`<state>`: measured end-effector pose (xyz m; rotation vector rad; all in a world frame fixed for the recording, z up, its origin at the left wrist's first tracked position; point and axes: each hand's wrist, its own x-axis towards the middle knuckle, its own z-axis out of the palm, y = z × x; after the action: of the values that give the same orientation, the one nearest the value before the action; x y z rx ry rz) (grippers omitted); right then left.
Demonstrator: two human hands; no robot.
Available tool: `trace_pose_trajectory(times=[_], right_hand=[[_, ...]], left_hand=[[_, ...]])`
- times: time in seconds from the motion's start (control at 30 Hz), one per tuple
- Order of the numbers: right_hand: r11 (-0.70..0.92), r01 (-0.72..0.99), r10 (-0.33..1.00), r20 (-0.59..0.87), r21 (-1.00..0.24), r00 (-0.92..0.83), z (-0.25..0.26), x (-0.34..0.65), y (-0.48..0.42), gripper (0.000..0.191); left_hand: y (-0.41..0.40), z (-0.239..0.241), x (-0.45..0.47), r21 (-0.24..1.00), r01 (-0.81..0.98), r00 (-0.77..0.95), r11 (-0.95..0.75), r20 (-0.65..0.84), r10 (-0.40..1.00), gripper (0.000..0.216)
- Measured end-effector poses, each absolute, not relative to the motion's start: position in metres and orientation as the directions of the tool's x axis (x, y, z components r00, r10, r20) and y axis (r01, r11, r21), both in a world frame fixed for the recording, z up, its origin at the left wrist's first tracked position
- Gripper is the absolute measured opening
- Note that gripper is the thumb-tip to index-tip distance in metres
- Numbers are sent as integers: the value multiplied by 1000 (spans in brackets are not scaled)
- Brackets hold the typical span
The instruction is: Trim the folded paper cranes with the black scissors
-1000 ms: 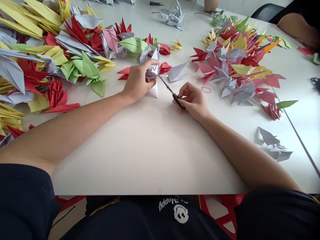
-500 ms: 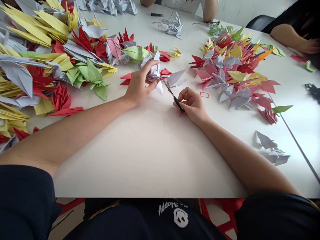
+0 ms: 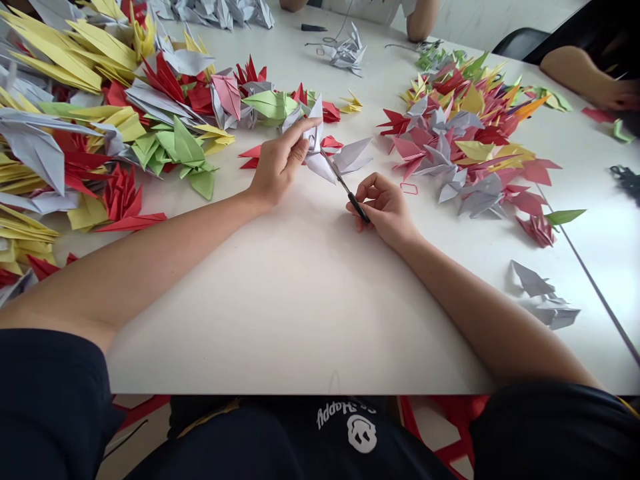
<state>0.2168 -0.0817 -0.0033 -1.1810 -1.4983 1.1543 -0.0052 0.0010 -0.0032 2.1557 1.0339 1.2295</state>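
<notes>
My left hand (image 3: 278,167) pinches a pale grey folded paper crane (image 3: 317,148) and holds it just above the white table (image 3: 300,300). My right hand (image 3: 384,208) is closed round the black handle of a thin pointed metal tool (image 3: 345,187). The tool's tip reaches up and left into the crane. Both forearms rest on the table.
A big heap of yellow, red, green and grey paper cranes (image 3: 90,113) fills the left side. Another mixed pile (image 3: 465,133) lies right of my hands. Two grey cranes (image 3: 545,300) sit near the right edge. Other people's arms (image 3: 580,77) show at the far edge.
My left hand has turned the grey crane and lifted it slightly. My right hand and the tool have hardly moved. The camera tipped up a little.
</notes>
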Motion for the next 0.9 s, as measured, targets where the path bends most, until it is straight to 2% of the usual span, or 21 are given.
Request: trace_pose_trajectory(times=[0.23, 0.5, 0.73, 0.9], right_hand=[[127, 160, 985, 105, -979, -139, -3, 217, -83, 36], [124, 146, 984, 102, -982, -147, -4, 217, -82, 35], [123, 152, 982, 98, -981, -161, -2, 217, -83, 35], [112, 175, 980, 79, -978, -184, -2, 216, -83, 38]], left_hand=[[2, 0, -6, 687, 497, 344, -530, 406, 847, 74], [-2, 4, -6, 667, 489, 419, -563, 386, 822, 68], [-1, 2, -6, 688, 486, 351, -539, 410, 842, 64], [1, 0, -5, 670, 515, 342, -535, 412, 845, 77]])
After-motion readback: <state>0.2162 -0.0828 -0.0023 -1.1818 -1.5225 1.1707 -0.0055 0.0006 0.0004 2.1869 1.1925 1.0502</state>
